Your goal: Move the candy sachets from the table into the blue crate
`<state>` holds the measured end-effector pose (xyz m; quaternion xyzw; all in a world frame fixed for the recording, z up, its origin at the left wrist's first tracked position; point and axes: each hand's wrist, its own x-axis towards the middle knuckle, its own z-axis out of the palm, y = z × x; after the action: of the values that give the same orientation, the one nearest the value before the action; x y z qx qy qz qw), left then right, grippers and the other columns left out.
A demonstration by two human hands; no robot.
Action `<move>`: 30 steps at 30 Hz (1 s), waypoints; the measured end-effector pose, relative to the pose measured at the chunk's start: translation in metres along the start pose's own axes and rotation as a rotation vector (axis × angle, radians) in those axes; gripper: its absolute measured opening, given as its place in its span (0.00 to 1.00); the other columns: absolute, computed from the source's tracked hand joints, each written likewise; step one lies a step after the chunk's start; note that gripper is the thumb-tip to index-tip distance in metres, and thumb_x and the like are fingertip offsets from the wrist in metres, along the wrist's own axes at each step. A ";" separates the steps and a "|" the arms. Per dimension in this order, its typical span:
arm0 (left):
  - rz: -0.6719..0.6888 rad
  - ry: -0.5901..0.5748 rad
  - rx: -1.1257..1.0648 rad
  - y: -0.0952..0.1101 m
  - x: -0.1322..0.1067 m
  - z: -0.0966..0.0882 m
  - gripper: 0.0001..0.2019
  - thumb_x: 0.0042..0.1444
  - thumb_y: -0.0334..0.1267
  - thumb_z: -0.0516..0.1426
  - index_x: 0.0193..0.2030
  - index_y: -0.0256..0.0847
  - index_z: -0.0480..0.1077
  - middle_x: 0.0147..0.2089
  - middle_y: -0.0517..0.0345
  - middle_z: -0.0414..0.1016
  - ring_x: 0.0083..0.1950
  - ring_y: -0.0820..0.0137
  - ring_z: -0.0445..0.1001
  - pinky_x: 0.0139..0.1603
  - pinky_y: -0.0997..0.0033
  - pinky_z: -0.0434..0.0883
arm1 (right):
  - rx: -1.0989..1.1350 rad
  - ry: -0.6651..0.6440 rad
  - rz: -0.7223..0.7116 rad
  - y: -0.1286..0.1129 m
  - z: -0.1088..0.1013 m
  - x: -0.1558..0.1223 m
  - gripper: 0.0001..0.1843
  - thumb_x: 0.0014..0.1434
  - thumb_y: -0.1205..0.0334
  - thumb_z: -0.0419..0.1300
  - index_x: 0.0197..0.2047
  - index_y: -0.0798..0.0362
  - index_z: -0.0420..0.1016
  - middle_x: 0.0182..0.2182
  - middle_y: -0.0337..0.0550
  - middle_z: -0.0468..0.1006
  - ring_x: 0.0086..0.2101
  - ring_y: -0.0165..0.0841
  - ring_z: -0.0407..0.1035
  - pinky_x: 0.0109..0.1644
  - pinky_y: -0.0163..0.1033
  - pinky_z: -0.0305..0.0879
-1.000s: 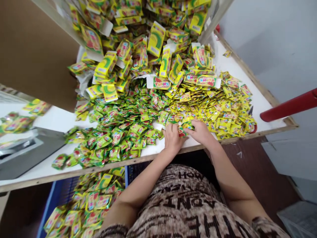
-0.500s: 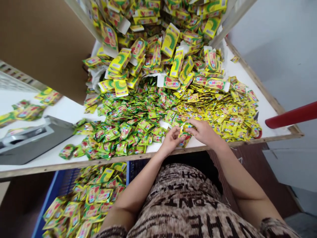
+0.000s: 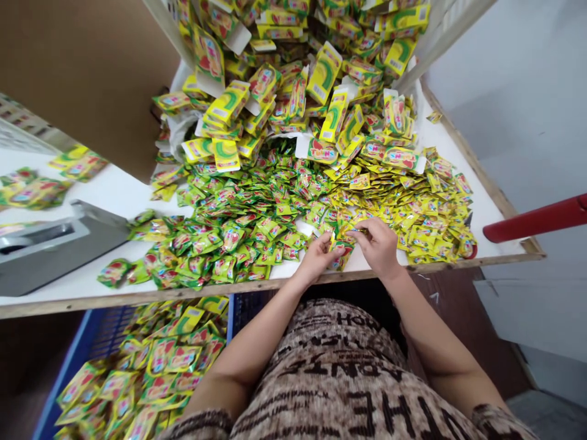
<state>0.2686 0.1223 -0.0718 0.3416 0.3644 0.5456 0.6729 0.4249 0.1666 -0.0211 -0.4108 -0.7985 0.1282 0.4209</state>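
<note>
- Your left hand [image 3: 317, 258] is closed on the small watermelon-printed packet [image 3: 342, 260], thumb laid along its near side and fingers curled in behind; how much of it they cover is hidden.
- That packet lies low between your two hands, just above the front edge of the worktop [image 3: 474, 162], where the green and yellow heaps meet.
- Your right hand [image 3: 380, 247] has its fingertips drawn together beside the packet's upper end. You may be pinching a sachet there, but the view is too small to tell whether this grip holds anything.
- Against half a second ago, your right hand is more upright and curled, its wrist lifted; your left has hardly moved. I judge that the left does the steadying, leaving the right free for the finer handling.
- A second ago your left fingers lay flat over the packet; now more of its printed face shows below your thumb.
- Green sachets [image 3: 238, 226] spread to the left of your hands, yellow sachets [image 3: 422, 214] to the right, both within easy reach.
- Behind them spills a heap of flap-ended cartons [image 3: 324, 73].
- Well to your left sits a grey tape dispenser [image 3: 77, 247]; below the worktop, a blue crate [image 3: 107, 327] holds more printed packs [image 3: 160, 360].
</note>
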 end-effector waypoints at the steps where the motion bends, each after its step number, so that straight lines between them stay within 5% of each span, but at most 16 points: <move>1: 0.000 -0.003 -0.002 0.000 0.000 0.000 0.24 0.45 0.43 0.69 0.48 0.38 0.72 0.46 0.53 0.76 0.51 0.64 0.72 0.54 0.66 0.67 | 0.016 0.041 0.027 0.000 0.003 -0.003 0.04 0.61 0.62 0.61 0.34 0.50 0.73 0.31 0.42 0.74 0.34 0.35 0.68 0.41 0.42 0.66; 9: -0.002 -0.023 0.026 0.000 -0.001 -0.001 0.19 0.46 0.43 0.68 0.43 0.37 0.74 0.42 0.55 0.77 0.44 0.68 0.72 0.48 0.70 0.68 | 0.063 0.155 -0.047 0.008 0.014 -0.018 0.02 0.59 0.62 0.62 0.35 0.48 0.72 0.32 0.44 0.76 0.35 0.38 0.70 0.42 0.47 0.67; 16: 0.005 0.045 0.000 0.002 -0.002 0.002 0.19 0.47 0.46 0.68 0.42 0.37 0.73 0.39 0.57 0.76 0.40 0.70 0.72 0.45 0.71 0.68 | 0.056 -0.223 -0.099 0.004 0.000 -0.007 0.07 0.63 0.63 0.57 0.35 0.49 0.75 0.32 0.43 0.76 0.36 0.36 0.69 0.43 0.43 0.67; 25: 0.040 -0.020 0.146 0.003 -0.006 -0.001 0.13 0.50 0.44 0.66 0.32 0.36 0.71 0.30 0.63 0.68 0.32 0.75 0.63 0.36 0.76 0.62 | 0.095 -0.314 -0.057 -0.003 -0.013 0.016 0.05 0.60 0.62 0.62 0.34 0.49 0.80 0.30 0.42 0.75 0.35 0.35 0.68 0.42 0.43 0.65; 30: 0.023 0.002 0.137 0.003 -0.006 -0.001 0.16 0.48 0.46 0.67 0.35 0.37 0.72 0.30 0.63 0.69 0.31 0.74 0.64 0.35 0.75 0.62 | 0.031 -0.360 -0.069 -0.010 -0.016 0.011 0.05 0.60 0.64 0.61 0.37 0.50 0.80 0.36 0.45 0.71 0.41 0.38 0.66 0.45 0.45 0.66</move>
<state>0.2661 0.1172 -0.0693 0.3903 0.3975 0.5274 0.6414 0.4285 0.1662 0.0002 -0.3471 -0.8725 0.1973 0.2815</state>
